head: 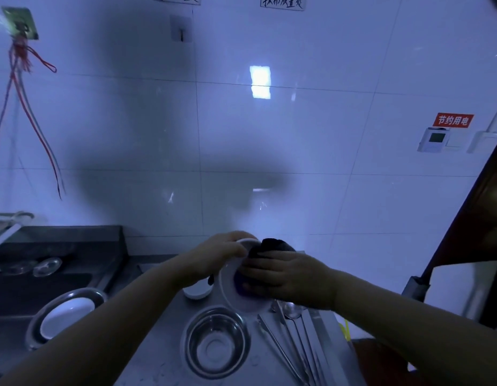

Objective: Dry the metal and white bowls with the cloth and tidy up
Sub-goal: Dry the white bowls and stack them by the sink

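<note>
Both forearms reach in from the bottom corners and meet at lower centre of frame. Left hand (213, 256) is curled over the top rim of a white bowl (236, 291), thumb side toward cam, holding it tilted up off the counter (158, 366). Right hand (289, 274) has fingers bent round a dark cloth (269, 246), pressing it into the bowl's inside. Metal bowl (216, 342) sits upright on the counter just below them. 2nd metal bowl w/ a white dish inside (66, 316) at lower left. Utensils (291, 338) lie right of the centre bowl.
</note>
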Tool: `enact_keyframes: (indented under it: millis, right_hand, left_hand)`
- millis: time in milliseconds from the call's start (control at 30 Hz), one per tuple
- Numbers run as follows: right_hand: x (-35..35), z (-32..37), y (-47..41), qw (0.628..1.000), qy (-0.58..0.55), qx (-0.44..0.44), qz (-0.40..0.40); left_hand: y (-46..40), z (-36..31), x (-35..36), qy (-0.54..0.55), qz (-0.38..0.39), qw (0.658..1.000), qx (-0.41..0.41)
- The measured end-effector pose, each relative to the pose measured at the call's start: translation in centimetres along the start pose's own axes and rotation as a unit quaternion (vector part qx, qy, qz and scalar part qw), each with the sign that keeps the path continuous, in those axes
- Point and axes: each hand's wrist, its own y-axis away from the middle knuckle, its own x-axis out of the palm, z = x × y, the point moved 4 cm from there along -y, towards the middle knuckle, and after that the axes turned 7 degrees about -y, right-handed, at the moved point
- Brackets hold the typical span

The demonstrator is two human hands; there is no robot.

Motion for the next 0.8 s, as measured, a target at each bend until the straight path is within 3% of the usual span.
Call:
enact_keyframes:
  millis: [100, 167, 267, 433, 533, 667, 800]
  right_hand:
    - [-0.4, -0.4, 0.3, 0.996, 0.024, -0.048, -0.070]
    - [-0.2, -0.2, 0.2, 0.994, 0.017, -0.043, -0.096]
    - [0.5, 0.6, 0.6, 0.995, -0.013, -0.024, -0.091]
    - [1.4, 1.8, 0.9, 0.995, -0.068, 0.022, -0.063]
    - [2.2, 1.6, 1.1, 0.993, -0.105, 0.046, -0.005]
    - [2.9, 0.7, 2.2, 0.982, -0.137, 0.125, 0.040]
    - [3.1, -0.2, 3.0, 0.971, -0.155, 0.179, 0.012]
  left_hand:
    - [-0.1, 1.1, 1.1, 0.058, 0.086, 0.992, -0.071]
    - [0.0, 1.7, 1.1, 0.045, 0.103, 0.988, -0.101]
    - [0.3, 2.8, 0.8, 0.011, 0.089, 0.988, -0.129]
    - [0.1, 4.0, 0.6, 0.073, 0.090, 0.983, -0.142]
    - [-0.2, 3.5, -0.4, -0.050, 0.018, 0.988, -0.147]
    - [0.2, 0.8, -1.6, -0.247, -0.074, 0.966, 0.016]
    - [2.6, -0.6, 0.4, -0.497, -0.061, 0.844, 0.193]
